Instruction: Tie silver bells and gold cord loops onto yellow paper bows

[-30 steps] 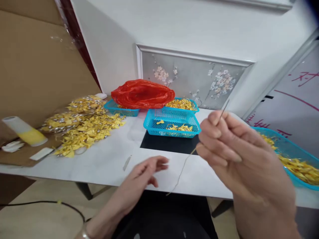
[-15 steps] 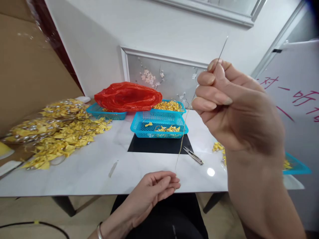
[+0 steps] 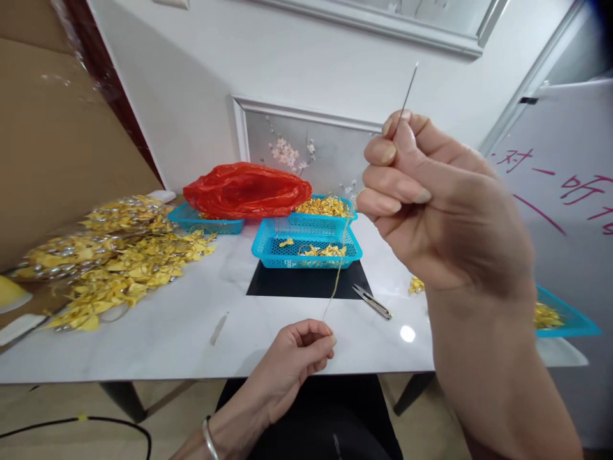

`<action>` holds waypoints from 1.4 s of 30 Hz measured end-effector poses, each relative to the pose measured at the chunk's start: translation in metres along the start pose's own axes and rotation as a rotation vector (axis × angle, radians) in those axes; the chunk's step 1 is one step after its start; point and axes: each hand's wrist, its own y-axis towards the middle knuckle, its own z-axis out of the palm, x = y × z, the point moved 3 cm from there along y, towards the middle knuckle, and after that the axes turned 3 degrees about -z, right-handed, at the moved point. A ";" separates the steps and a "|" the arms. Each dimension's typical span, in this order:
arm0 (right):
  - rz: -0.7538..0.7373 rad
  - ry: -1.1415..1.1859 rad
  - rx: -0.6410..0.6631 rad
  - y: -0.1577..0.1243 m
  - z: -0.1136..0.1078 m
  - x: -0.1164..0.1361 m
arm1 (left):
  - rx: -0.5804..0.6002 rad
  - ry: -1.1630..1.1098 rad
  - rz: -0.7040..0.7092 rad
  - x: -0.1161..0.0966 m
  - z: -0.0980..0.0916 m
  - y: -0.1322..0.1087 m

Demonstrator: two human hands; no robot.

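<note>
Raised high on the right, my right hand (image 3: 431, 185) pinches a thin needle (image 3: 407, 96) between thumb and forefinger, its tip pointing up. A fine yellowish thread (image 3: 338, 278) runs from below that hand down to my left hand (image 3: 301, 358). Thumb and forefinger of the left hand are closed on the thread just over the table's front edge. Behind the thread stands a blue basket (image 3: 306, 262) holding a few yellow pieces (image 3: 325, 250). Thread snips (image 3: 372, 301) lie on the table to the right of the basket.
Heaped yellow ribbon-like pieces with pearly beads (image 3: 129, 268) cover the table's left side. A red plastic bag (image 3: 246, 188) rests on blue baskets at the back. A black mat (image 3: 306, 287) lies under the front basket. Another blue basket (image 3: 569, 329) sits at far right.
My right hand has shifted slightly left with the needle. My left hand has moved a little left and its fingers have closed in on the thread, which now hangs more bowed.
</note>
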 end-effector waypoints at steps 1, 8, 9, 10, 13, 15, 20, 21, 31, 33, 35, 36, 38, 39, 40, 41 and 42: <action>-0.006 0.009 0.007 0.000 0.000 0.000 | -0.003 0.001 0.006 0.000 0.000 0.000; -0.041 0.050 -0.024 -0.001 -0.009 0.005 | -0.012 -0.013 0.016 -0.005 -0.009 -0.002; -0.054 0.044 -0.032 -0.002 -0.011 0.007 | -0.009 -0.018 0.015 -0.007 -0.010 -0.004; -0.070 0.037 -0.043 -0.003 -0.013 0.009 | -0.006 -0.027 0.015 -0.009 -0.011 -0.006; -0.122 0.010 -0.098 -0.009 -0.023 0.012 | 0.005 -0.078 0.010 -0.017 -0.013 -0.017; -0.151 -0.018 -0.154 -0.015 -0.035 0.010 | 0.018 -0.119 0.008 -0.024 -0.015 -0.025; -0.169 -0.078 -0.288 -0.033 -0.076 -0.005 | -0.022 -0.305 0.026 -0.039 -0.023 -0.041; -0.156 -0.082 -0.321 -0.037 -0.085 -0.010 | -0.050 -0.346 0.042 -0.042 -0.025 -0.043; 0.068 -0.087 -0.553 -0.096 -0.124 -0.073 | -0.091 -0.861 0.104 -0.058 -0.025 -0.048; 0.093 -0.097 -0.564 -0.106 -0.124 -0.079 | -0.063 -0.900 0.107 -0.058 -0.026 -0.046; 0.102 -0.108 -0.568 -0.112 -0.124 -0.080 | -0.032 -0.895 0.104 -0.056 -0.027 -0.045; 0.100 -0.114 -0.569 -0.114 -0.125 -0.080 | -0.019 -0.879 0.104 -0.055 -0.027 -0.045; 0.089 -0.130 -0.575 -0.115 -0.125 -0.078 | -0.004 -0.835 0.106 -0.054 -0.028 -0.047; 0.083 -0.139 -0.578 -0.116 -0.126 -0.077 | -0.001 -0.809 0.105 -0.054 -0.027 -0.048; 0.077 -0.147 -0.582 -0.116 -0.126 -0.076 | -0.005 -0.780 0.103 -0.054 -0.027 -0.049; 0.073 -0.156 -0.584 -0.116 -0.125 -0.075 | -0.011 -0.751 0.098 -0.054 -0.027 -0.049; 0.071 -0.163 -0.586 -0.116 -0.125 -0.074 | -0.021 -0.723 0.093 -0.053 -0.028 -0.050</action>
